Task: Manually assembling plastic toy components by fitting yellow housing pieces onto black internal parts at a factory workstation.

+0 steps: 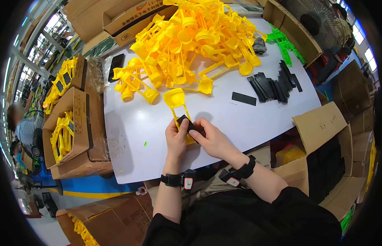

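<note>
Close to the table's front edge, both my hands hold a yellow plastic frame, its cupped end pointing away from me. A black rectangular strip lies across the frame's lower part, between my hands. My left hand grips the frame's left side, with the thumb on the strip. From the other side my right hand closes on the strip's right end, thumb pressed on top. My fingers hide much of the frame's near end. One loose black strip lies on the table beyond my right hand.
A large heap of yellow frames covers the white table's far side. Black strips, green plastic parts and a dark roll sit at right. A phone lies far left. Cardboard boxes with yellow frames stand left.
</note>
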Available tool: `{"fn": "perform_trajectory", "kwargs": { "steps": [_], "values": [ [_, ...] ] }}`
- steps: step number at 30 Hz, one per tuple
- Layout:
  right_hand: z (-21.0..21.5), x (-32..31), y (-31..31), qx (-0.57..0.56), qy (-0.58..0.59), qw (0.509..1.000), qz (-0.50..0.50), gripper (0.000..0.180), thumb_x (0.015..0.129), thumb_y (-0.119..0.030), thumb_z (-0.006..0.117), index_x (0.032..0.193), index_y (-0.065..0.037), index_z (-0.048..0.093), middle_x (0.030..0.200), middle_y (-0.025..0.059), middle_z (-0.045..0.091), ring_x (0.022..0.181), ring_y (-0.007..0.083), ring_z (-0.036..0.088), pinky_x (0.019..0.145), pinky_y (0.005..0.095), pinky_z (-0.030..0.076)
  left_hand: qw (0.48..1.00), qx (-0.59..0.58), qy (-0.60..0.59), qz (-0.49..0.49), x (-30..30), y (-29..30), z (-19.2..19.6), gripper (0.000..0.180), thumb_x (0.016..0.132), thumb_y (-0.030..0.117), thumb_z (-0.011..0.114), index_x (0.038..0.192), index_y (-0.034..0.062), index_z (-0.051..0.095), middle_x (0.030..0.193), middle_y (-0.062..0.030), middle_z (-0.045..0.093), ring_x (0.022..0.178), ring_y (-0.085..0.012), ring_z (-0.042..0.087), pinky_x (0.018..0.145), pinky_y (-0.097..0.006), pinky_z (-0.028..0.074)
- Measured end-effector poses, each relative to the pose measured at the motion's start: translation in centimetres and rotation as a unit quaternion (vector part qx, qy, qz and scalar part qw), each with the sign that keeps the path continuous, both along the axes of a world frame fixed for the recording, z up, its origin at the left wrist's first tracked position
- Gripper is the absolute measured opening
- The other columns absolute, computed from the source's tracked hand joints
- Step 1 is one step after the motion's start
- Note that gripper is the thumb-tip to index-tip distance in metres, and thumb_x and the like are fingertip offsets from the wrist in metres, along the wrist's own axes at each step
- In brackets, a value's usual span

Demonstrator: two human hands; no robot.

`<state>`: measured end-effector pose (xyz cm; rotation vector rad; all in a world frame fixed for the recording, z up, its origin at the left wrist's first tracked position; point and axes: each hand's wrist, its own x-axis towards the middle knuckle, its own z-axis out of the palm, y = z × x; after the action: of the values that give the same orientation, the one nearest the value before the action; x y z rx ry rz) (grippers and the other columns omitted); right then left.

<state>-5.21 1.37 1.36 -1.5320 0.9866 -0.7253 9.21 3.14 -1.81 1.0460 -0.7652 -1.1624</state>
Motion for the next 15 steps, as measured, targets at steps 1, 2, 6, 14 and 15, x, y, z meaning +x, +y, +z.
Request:
{"fn": "perform_trajectory", "kwargs": {
  "steps": [1, 2, 6, 14, 15],
  "values": [
    [0.1, 0.0, 0.0, 0.001, 0.000, 1.000, 0.001, 0.032, 0.089, -0.019, 0.065, 0.109, 0.001, 0.049, 0.092, 0.0110, 0.061, 0.079, 0.0160, 0.059, 0.070, 0.0283, 0.048, 1.000, 0.001, 0.000, 0.001, -0.2, 0.0, 0.2, 0.013, 0.094, 0.012, 0.061, 0.097, -0.0001, 0.058, 0.089, -0.0033, 0.064, 0.075, -0.0076, 0.058, 0.067, -0.023, 0.048],
    [0.3, -0.1, -0.1, -0.002, 0.028, 1.000, 0.001, 0.029, 0.090, -0.020, 0.063, 0.106, 0.001, 0.049, 0.089, 0.0094, 0.059, 0.077, 0.0148, 0.057, 0.069, 0.0276, 0.046, 1.000, 0.001, 0.002, -0.003, -0.5, -0.1, 0.4, 0.014, 0.094, 0.013, 0.060, 0.098, 0.0000, 0.060, 0.088, -0.0027, 0.064, 0.075, -0.0074, 0.058, 0.067, -0.023, 0.048],
    [0.7, -0.2, -0.3, 0.052, 0.016, 0.998, 0.031, 0.026, 0.093, -0.023, 0.061, 0.099, -0.002, 0.048, 0.083, 0.0055, 0.056, 0.074, 0.0115, 0.052, 0.065, 0.0274, 0.044, 1.000, 0.019, 0.018, -0.014, -0.3, -0.1, 1.1, 0.017, 0.095, 0.016, 0.060, 0.101, 0.0003, 0.060, 0.087, -0.0015, 0.063, 0.074, -0.0072, 0.056, 0.068, -0.022, 0.048],
    [0.5, -0.4, -0.8, 0.162, -0.111, 0.980, 0.027, 0.038, 0.102, -0.041, 0.041, 0.100, -0.003, 0.047, 0.083, 0.0078, 0.058, 0.074, 0.0118, 0.056, 0.067, 0.0268, 0.046, 0.999, 0.021, 0.014, 0.034, -2.0, -0.3, 2.9, 0.018, 0.095, 0.019, 0.059, 0.104, 0.0028, 0.057, 0.086, -0.0014, 0.061, 0.073, -0.0079, 0.056, 0.063, -0.023, 0.047],
    [0.4, -0.6, -0.9, 0.177, -0.145, 0.972, 0.052, 0.039, 0.103, -0.041, 0.037, 0.101, -0.003, 0.047, 0.084, 0.0074, 0.059, 0.073, 0.0114, 0.056, 0.068, 0.0259, 0.047, 0.999, 0.023, 0.013, 0.029, -2.0, -0.2, 3.2, 0.020, 0.094, 0.019, 0.062, 0.105, 0.0029, 0.058, 0.085, -0.0011, 0.061, 0.072, -0.0078, 0.056, 0.062, -0.022, 0.047]
  ]
}}
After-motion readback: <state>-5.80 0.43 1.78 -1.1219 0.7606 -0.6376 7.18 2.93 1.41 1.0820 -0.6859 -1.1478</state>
